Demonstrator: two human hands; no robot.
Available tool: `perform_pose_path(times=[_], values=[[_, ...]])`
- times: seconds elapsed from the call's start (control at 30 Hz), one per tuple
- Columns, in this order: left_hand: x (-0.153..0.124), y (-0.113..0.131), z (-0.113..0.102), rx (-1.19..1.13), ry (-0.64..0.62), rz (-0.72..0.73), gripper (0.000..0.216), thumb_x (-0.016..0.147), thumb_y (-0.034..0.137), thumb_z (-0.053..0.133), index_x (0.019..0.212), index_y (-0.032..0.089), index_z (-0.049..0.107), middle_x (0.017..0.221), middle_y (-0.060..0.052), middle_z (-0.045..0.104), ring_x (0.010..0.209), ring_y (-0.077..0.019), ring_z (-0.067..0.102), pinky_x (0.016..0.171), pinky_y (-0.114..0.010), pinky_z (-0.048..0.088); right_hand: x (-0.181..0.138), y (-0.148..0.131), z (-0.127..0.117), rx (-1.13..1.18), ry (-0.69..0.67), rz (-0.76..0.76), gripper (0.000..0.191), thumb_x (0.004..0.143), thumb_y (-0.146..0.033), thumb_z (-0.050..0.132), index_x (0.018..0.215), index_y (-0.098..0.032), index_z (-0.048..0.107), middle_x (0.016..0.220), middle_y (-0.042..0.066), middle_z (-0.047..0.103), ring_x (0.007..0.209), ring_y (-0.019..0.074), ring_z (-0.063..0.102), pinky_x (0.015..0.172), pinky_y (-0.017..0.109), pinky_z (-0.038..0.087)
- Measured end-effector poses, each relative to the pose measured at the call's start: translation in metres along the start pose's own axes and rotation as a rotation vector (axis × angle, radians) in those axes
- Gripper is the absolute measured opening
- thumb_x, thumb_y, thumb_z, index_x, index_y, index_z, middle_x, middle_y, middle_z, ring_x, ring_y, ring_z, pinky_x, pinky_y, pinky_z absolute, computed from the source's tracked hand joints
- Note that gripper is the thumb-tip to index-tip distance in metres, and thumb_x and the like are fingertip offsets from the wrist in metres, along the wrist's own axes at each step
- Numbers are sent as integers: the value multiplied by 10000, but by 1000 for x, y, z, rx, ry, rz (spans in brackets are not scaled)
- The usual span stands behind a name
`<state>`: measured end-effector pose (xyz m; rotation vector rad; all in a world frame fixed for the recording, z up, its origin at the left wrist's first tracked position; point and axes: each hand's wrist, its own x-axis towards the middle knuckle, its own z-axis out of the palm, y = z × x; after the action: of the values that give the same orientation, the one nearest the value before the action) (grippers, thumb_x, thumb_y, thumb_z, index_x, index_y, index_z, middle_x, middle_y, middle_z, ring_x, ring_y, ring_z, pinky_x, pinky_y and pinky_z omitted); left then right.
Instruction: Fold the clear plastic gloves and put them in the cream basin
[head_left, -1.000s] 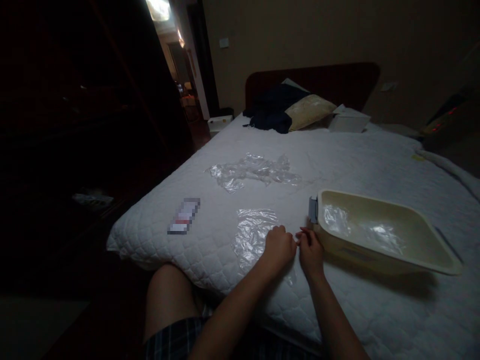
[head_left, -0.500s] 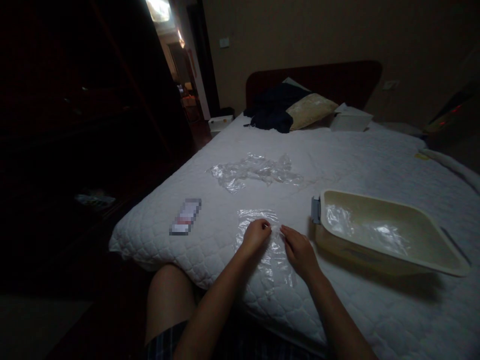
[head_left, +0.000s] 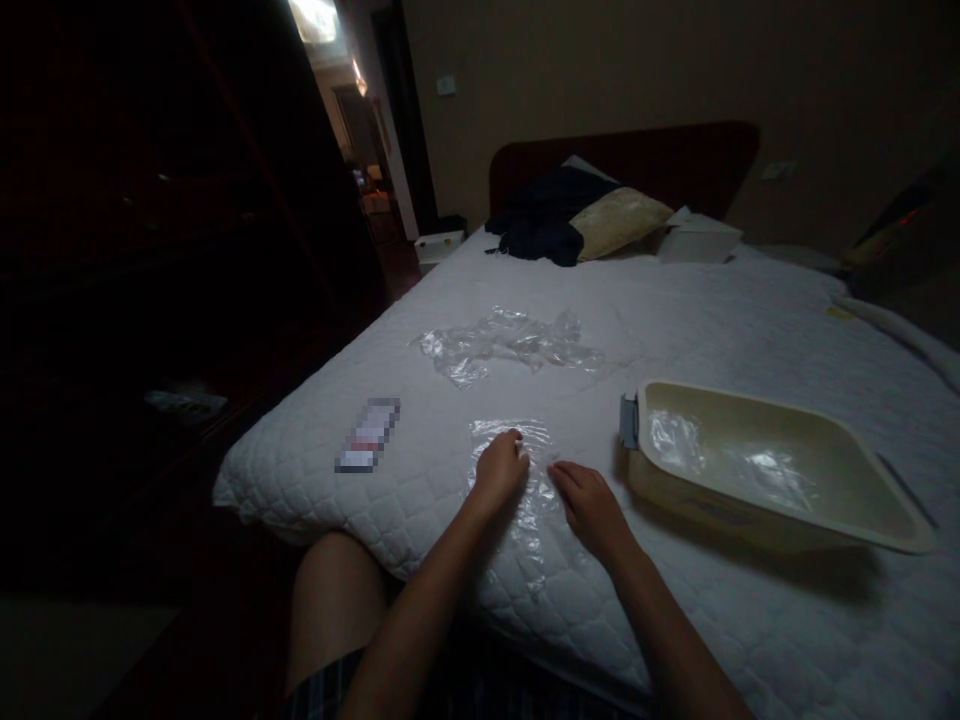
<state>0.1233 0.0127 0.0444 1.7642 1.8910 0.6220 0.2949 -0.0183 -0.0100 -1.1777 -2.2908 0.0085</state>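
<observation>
A clear plastic bag [head_left: 529,545] lies spread on the bed in front of me, wrinkled and shiny. My left hand [head_left: 501,470] rests over its upper middle, fingers curled in and pinching the film. Just to the right, my right hand [head_left: 591,508] has thumb and fingers pressed together at the bag's right edge. A small gap separates the two sets of fingertips. Part of the bag is hidden under my left hand and forearm.
A cream plastic bin [head_left: 750,530] with grey clips stands at right, clear plastic inside. Crumpled plastic film [head_left: 510,340] lies beyond my hands. A blurred-out flat object [head_left: 369,436] is at left on the white quilted bed [head_left: 420,500]. Dark cloth [head_left: 551,215] and a pillow [head_left: 621,222] lie near the headboard.
Both hands have shifted slightly left and toward me. The bag's lower right part, spread wider before, now looks narrower and drawn in to the left.
</observation>
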Motion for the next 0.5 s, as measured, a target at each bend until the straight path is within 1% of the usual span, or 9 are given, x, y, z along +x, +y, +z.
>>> perform_pose_path(times=[0.1, 0.17, 0.2, 0.27, 0.3, 0.37, 0.43, 0.5], values=[[7, 4, -4, 5, 45, 63, 283, 747, 201, 496, 1014, 190, 590, 1003, -58, 612, 908, -172, 557, 796, -250, 393, 1, 1, 0, 10, -7, -8, 441, 723, -34, 420, 1110, -190, 562, 1132, 108, 580, 1032, 216, 521, 851, 386, 422], [15, 9, -5, 31, 38, 156, 251, 771, 263, 483, 970, 186, 615, 980, -59, 617, 892, -171, 561, 793, -251, 400, 1, 0, -1, 12, -11, -5, 453, 723, -31, 412, 1119, -197, 556, 1162, 104, 566, 1044, 216, 516, 853, 386, 419], [19, 11, -4, 55, 10, 213, 251, 773, 297, 484, 943, 183, 629, 953, -61, 626, 874, -174, 565, 784, -254, 406, 2, 0, -1, 12, -16, -6, 458, 725, -31, 406, 1127, -198, 551, 1173, 102, 560, 1049, 216, 513, 854, 385, 417], [26, 17, -1, 114, -94, 313, 258, 760, 340, 497, 882, 177, 657, 881, -67, 645, 830, -183, 576, 749, -260, 420, 3, -1, -2, 11, -24, -8, 452, 734, -33, 396, 1130, -189, 548, 1174, 104, 560, 1050, 217, 513, 853, 382, 416], [29, 20, 2, 148, -149, 340, 254, 751, 340, 505, 855, 175, 667, 844, -70, 653, 807, -187, 581, 730, -262, 425, 3, -1, -2, 11, -29, -10, 443, 738, -36, 395, 1128, -181, 549, 1170, 109, 562, 1048, 219, 514, 851, 381, 416], [33, 24, 6, 215, -222, 355, 233, 737, 305, 511, 829, 173, 679, 799, -74, 661, 773, -189, 590, 703, -264, 431, 4, -2, -3, 15, -31, -17, 435, 740, -38, 395, 1124, -171, 548, 1164, 114, 564, 1043, 223, 515, 843, 379, 418], [35, 26, 11, 263, -235, 344, 228, 732, 265, 501, 828, 168, 684, 781, -79, 665, 750, -188, 594, 695, -266, 434, 5, -2, -4, 21, -32, -23, 450, 732, -28, 392, 1131, -176, 538, 1168, 111, 561, 1048, 221, 510, 841, 377, 416], [35, 27, 15, 286, -229, 338, 237, 733, 261, 491, 823, 164, 687, 775, -84, 666, 740, -189, 596, 692, -271, 436, 5, -2, -4, 23, -38, -23, 461, 724, -17, 388, 1129, -182, 534, 1158, 103, 564, 1044, 218, 507, 844, 372, 411]])
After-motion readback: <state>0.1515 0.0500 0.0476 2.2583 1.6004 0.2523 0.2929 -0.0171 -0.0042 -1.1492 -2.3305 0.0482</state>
